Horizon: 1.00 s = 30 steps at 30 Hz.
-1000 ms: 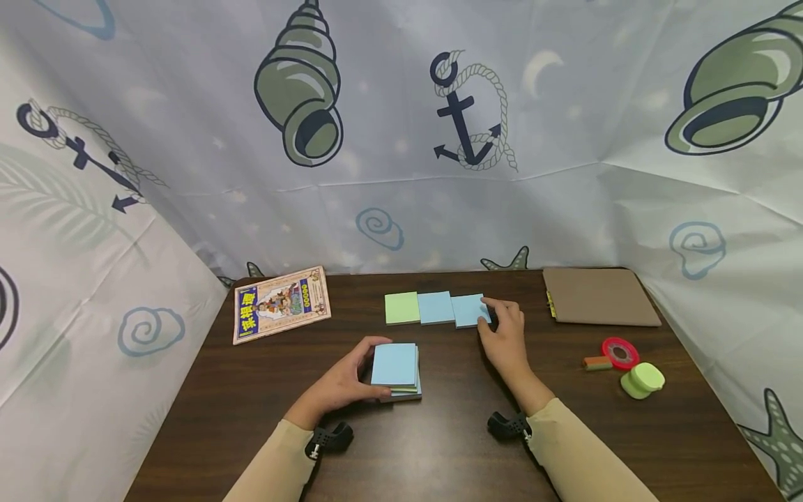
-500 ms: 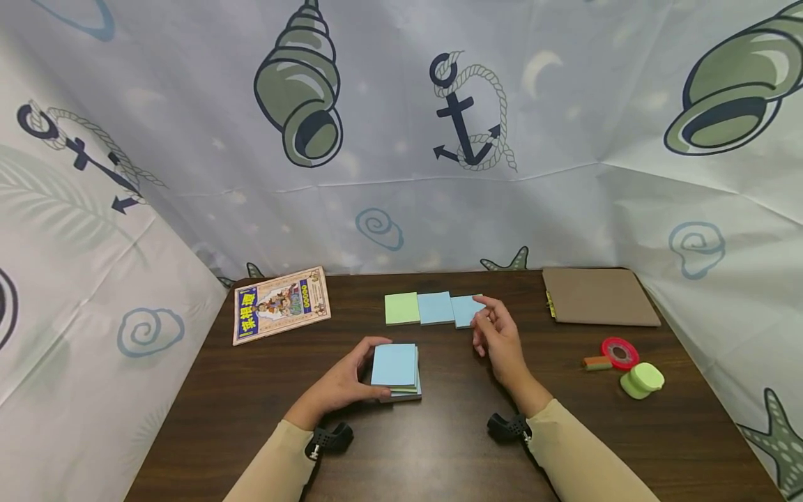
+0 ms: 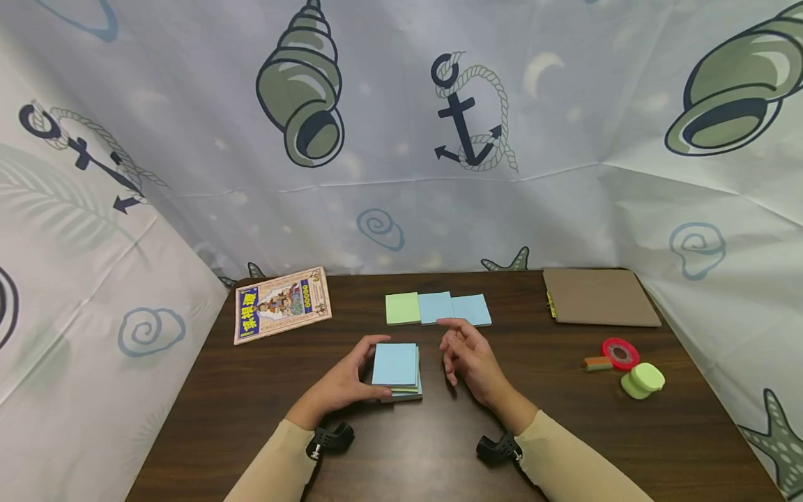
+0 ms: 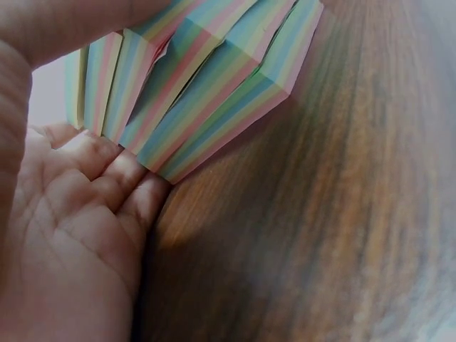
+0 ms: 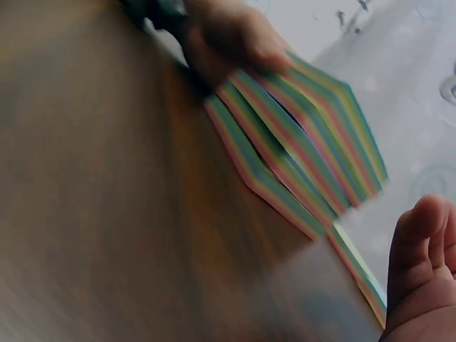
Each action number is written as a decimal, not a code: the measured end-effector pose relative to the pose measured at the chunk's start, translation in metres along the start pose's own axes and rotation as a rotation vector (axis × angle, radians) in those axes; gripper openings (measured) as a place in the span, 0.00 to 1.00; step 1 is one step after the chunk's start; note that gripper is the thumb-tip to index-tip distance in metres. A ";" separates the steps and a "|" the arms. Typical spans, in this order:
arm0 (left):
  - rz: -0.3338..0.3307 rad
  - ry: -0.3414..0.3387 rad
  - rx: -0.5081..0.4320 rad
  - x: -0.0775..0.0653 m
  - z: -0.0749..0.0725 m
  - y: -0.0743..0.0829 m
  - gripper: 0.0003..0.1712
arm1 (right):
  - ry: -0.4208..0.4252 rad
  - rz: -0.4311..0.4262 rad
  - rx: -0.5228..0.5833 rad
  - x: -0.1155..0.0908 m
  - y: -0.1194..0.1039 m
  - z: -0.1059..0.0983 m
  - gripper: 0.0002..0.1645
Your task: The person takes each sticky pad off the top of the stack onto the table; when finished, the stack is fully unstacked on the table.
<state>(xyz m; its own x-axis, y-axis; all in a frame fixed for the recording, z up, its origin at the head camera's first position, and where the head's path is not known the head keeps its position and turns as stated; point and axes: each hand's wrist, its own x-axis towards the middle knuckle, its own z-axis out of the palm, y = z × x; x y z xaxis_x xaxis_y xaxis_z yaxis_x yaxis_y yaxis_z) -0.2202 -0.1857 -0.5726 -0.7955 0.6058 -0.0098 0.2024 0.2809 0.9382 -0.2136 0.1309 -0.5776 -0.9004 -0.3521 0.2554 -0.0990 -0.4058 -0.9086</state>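
Observation:
In the head view, my left hand point(image 3: 345, 380) holds a stack of sticky note pads point(image 3: 395, 366), thumb on the near side and fingers at the far left. A light blue pad tops the stack. Striped edges of the stacked pads point(image 4: 206, 78) show in the left wrist view. My right hand point(image 3: 473, 362) hovers to the right of the stack with loosely bent fingers, holding nothing. Beyond it lies a row: a green pad point(image 3: 402, 308), a blue pad point(image 3: 436, 307) and another blue pad point(image 3: 475, 309), side by side.
A printed booklet point(image 3: 282, 305) lies at the back left, a brown notebook point(image 3: 602, 296) at the back right. On the right are a red ring-shaped roll point(image 3: 620, 353), a small orange and green block point(image 3: 598, 363) and a light green container point(image 3: 643, 381). A patterned cloth hangs behind the table.
My right hand has let go of the rightmost blue pad and moved left and nearer, towards the stack. That pad stays in the row. The left hand keeps its place on the stack.

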 end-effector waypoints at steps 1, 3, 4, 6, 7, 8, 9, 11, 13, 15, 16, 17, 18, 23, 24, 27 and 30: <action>-0.001 0.001 0.000 0.000 0.000 0.000 0.59 | -0.005 0.014 0.007 -0.001 0.001 0.004 0.27; 0.000 0.003 0.002 0.000 0.000 0.001 0.58 | -0.023 0.044 0.005 -0.003 0.002 0.011 0.27; 0.001 0.005 0.007 0.000 0.000 0.001 0.57 | -0.032 0.063 -0.002 -0.004 0.003 0.014 0.28; 0.000 0.005 0.005 0.001 0.000 0.001 0.54 | -0.051 0.107 -0.027 -0.005 0.004 0.019 0.30; -0.001 0.004 0.002 0.002 0.000 0.001 0.53 | -0.062 0.130 -0.042 -0.005 0.004 0.020 0.31; -0.003 0.004 -0.001 0.002 0.000 0.000 0.52 | -0.075 0.154 -0.057 -0.005 0.004 0.021 0.33; -0.004 0.005 0.000 0.002 0.000 0.000 0.51 | -0.089 0.178 -0.069 -0.005 0.005 0.021 0.34; -0.005 0.000 -0.003 0.001 0.000 -0.001 0.51 | -0.126 0.218 -0.097 -0.004 0.006 0.022 0.37; 0.000 -0.003 -0.003 0.002 0.000 0.000 0.51 | -0.167 0.237 -0.131 -0.003 0.005 0.020 0.40; 0.007 -0.004 -0.005 0.003 0.000 0.000 0.51 | -0.200 0.236 -0.170 -0.003 0.005 0.019 0.43; 0.010 -0.004 -0.009 0.002 0.000 0.000 0.51 | -0.216 0.229 -0.189 -0.002 0.005 0.019 0.44; 0.009 -0.003 -0.013 0.002 0.000 0.001 0.51 | -0.228 0.221 -0.204 -0.002 0.006 0.019 0.46; 0.009 -0.002 -0.014 0.002 0.000 0.001 0.51 | -0.235 0.215 -0.218 -0.001 0.006 0.019 0.46; 0.011 -0.006 -0.022 0.002 0.000 0.002 0.51 | -0.251 0.199 -0.284 0.000 0.006 0.018 0.49; 0.011 -0.007 -0.020 0.002 0.000 0.002 0.52 | -0.252 0.202 -0.296 0.000 0.006 0.018 0.49; 0.005 -0.009 -0.019 0.002 0.000 0.002 0.52 | -0.254 0.210 -0.331 -0.001 0.006 0.019 0.49; 0.003 -0.008 -0.015 0.001 0.000 0.003 0.52 | -0.256 0.212 -0.350 -0.002 0.006 0.020 0.49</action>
<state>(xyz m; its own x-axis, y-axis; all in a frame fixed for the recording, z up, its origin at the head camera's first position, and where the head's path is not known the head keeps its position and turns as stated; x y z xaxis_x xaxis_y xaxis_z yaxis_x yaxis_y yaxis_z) -0.2204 -0.1839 -0.5703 -0.7900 0.6130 -0.0096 0.1964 0.2679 0.9432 -0.2043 0.1125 -0.5767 -0.7871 -0.6109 0.0854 -0.1005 -0.0096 -0.9949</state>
